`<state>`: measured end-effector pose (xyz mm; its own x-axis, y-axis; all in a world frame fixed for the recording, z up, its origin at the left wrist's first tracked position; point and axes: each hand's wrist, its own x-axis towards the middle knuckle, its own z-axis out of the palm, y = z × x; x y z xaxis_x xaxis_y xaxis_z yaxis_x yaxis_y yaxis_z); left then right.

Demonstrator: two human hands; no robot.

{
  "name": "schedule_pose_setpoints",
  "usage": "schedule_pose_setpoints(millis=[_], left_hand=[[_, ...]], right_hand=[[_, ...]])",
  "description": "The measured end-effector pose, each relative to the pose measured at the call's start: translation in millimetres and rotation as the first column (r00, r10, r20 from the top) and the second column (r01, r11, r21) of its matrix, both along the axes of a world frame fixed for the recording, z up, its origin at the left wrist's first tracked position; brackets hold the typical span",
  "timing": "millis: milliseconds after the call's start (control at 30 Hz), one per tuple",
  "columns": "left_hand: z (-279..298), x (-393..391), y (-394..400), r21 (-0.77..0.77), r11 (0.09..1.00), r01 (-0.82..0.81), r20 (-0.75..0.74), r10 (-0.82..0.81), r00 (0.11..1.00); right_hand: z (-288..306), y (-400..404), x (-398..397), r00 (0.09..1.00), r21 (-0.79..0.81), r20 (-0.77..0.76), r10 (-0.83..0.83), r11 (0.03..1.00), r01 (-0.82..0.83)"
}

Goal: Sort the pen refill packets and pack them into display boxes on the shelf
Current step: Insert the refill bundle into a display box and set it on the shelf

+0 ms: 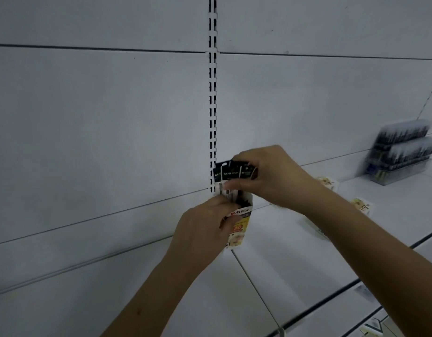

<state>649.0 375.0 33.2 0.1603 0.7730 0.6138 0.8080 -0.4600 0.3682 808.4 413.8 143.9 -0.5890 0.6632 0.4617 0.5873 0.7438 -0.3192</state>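
The person stands before a white shelf (295,276) and works with both hands near the slotted upright (212,93) of the back panel. The left hand (202,229) is curled around a small display box (239,227), a narrow white carton with yellow and red print, and keeps it upright with its open top facing up. This grip seems chosen so that the box does not tip while it is being filled.

The right hand (268,176) comes from above and pinches a small bundle of pen refill packets (232,172) by their black header cards. The lower ends of the packets are already inside the mouth of the box, and the black tops stand out above it. Holding them at the top probably keeps them together and straight, so they can slide down as one group.

The step in hand appears to be pushing these packets fully into the box. The bundle looks a little fanned, so one packet may catch on the rim if it is pressed too quickly.

Farther right on the shelf stands a clear rack of dark refills (402,152), blurred. A few small pale packets (362,205) lie flat on the shelf near the right forearm, perhaps waiting to be sorted; their print is too blurred to read.
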Motion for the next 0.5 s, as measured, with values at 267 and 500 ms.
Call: schedule_pose_setpoints(millis=[267,500], left_hand=[[-5,-2,-1,0.075,0.997,0.008,-0.006,-0.007,1.0],[-16,-1,3,0.21,0.978,0.016,-0.036,-0.008,0.999]], right_hand=[[-1,5,5,0.999,-0.046,-0.029,0.015,0.999,-0.016],[-13,9,-7,0.962,0.095,0.248,-0.115,0.991,0.094]])
